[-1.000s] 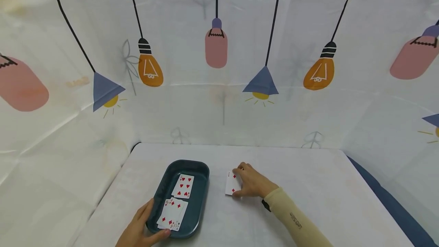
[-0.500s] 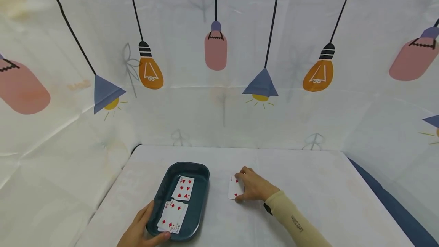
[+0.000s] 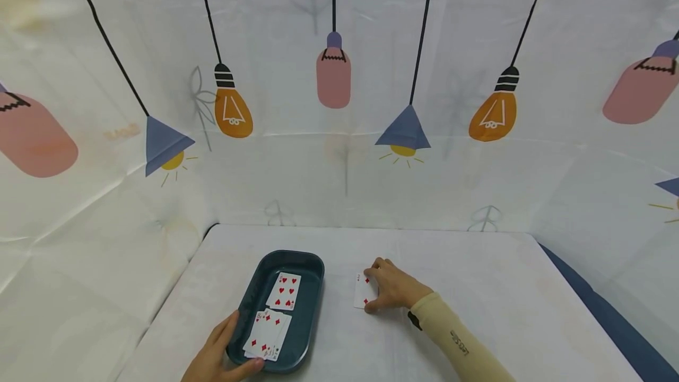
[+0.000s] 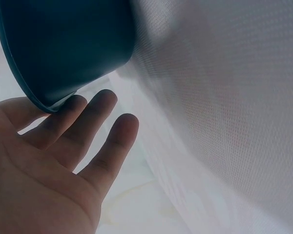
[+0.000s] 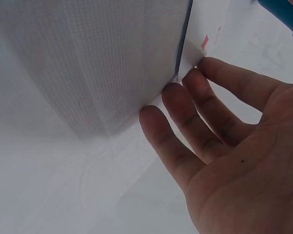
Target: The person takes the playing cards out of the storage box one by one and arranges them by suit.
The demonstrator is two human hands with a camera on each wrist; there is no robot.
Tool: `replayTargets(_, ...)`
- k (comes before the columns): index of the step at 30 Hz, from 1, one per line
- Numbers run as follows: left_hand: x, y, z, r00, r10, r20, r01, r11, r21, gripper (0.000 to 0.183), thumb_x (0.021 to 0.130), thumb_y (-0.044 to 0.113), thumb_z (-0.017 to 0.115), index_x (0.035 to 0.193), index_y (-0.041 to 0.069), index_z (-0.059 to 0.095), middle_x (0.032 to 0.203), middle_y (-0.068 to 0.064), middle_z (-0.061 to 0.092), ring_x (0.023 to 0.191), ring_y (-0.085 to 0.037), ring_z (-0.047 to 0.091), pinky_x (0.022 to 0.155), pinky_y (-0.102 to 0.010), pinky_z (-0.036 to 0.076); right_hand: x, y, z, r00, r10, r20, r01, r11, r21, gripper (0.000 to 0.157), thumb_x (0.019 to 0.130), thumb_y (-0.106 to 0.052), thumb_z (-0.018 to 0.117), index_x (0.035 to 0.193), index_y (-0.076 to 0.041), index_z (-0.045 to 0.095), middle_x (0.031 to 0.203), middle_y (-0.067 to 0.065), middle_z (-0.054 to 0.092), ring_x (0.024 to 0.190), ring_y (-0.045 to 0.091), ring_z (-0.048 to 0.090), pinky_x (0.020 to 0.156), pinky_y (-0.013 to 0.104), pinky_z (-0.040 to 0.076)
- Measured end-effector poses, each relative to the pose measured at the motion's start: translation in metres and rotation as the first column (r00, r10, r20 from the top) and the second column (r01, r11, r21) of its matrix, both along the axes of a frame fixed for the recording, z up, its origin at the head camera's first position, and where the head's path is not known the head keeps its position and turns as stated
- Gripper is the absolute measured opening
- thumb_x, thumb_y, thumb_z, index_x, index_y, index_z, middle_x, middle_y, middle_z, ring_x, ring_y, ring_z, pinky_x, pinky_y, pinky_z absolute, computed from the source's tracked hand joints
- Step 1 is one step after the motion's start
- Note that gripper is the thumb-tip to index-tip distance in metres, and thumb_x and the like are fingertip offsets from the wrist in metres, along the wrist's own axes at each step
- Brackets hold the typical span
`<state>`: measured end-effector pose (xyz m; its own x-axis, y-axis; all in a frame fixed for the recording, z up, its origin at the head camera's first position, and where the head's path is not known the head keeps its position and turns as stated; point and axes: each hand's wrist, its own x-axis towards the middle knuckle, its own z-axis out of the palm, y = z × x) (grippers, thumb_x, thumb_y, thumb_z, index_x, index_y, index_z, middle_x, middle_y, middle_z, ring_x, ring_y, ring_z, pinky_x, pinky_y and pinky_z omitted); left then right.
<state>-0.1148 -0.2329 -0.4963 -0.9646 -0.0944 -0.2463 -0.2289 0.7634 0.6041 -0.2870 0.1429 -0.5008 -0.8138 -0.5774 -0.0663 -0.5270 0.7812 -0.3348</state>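
A dark teal tray (image 3: pixel 314 311) stands on the white-covered table, its near left corner held by my left hand (image 3: pixel 214 355). The thumb lies over the near rim and the fingers along the left side; in the left wrist view some fingertips (image 4: pixel 124 126) stand off the tray's outer wall. Right of the tray, my right hand (image 3: pixel 394 287) pinches a playing card (image 3: pixel 362 293) with red diamonds between thumb and fingers. The hand covers the card's right part. In the right wrist view the fingertips (image 5: pixel 154 117) are at the card's edge, close over the tablecloth.
Inside the tray, a six of hearts (image 3: pixel 283 292) lies at the far end and overlapping diamond cards (image 3: pixel 267 333) at the near end. Behind the table (image 3: pixel 456 270) hangs a white sheet (image 3: pixel 345 164) printed with lamps.
The right hand has shifted slightly right with the card, mostly in the first half second. The left hand keeps its place on the tray. The whole view sank a little.
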Motion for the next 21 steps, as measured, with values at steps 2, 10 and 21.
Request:
replayTargets(2,0.0,0.0001,-0.0006,1.0,0.003,0.002,-0.003,1.0,0.0,0.123,0.074,0.064,0.081,0.159,-0.001,0.022,0.155,-0.03,0.03,0.122,-0.047,0.049,0.096,-0.068,0.046,-0.0004,0.0003,-0.0009,1.0,0.004,-0.001,-0.004,1.0,0.004,0.077,0.07,-0.045,0.09,0.132,-0.007,0.064,0.121,0.004,0.054,0.113,0.023,0.051,0.095,0.042,0.052)
replayTargets(10,0.0008,0.0004,0.0,1.0,-0.005,-0.007,0.005,1.0,-0.011,0.123,0.074,0.065,0.081,0.159,-0.001,0.022,0.155,-0.029,0.03,0.123,-0.046,0.049,0.097,-0.068,0.046,-0.0015,0.0012,-0.0018,1.0,0.007,-0.008,-0.007,1.0,0.012,0.077,0.071,-0.045,0.09,0.132,-0.007,0.063,0.121,0.004,0.053,0.114,0.024,0.051,0.095,0.042,0.052)
replayTargets(21,-0.0004,0.0006,-0.0023,1.0,-0.003,-0.001,0.003,1.0,-0.026,0.125,0.073,0.066,0.081,0.159,-0.002,0.022,0.154,-0.031,0.031,0.123,-0.047,0.048,0.097,-0.068,0.046,0.0,-0.0001,-0.0005,1.0,0.016,-0.019,-0.017,0.999,-0.036,0.078,0.074,-0.048,0.088,0.135,-0.008,0.062,0.123,0.004,0.053,0.114,0.023,0.052,0.094,0.041,0.053)
